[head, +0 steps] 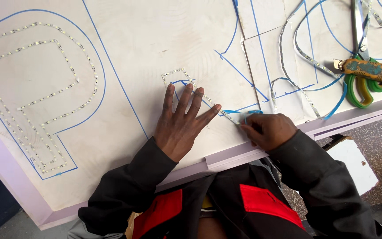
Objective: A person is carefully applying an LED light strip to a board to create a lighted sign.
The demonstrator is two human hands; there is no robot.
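LED strip (200, 90) pressed flat onto white board (155, 40) by left hand (180, 126), fingers spread, grip released, so adhesive run follows blue-lined outline near worktop front edge. Strip's loose end pinched in right hand (268, 130), blue backing tape (244, 111) peeled there. Finished letter outline (32, 97) at left. Toward right edge, utility knife (370, 70), green-handled scissors (363, 84) lie among discarded tape.
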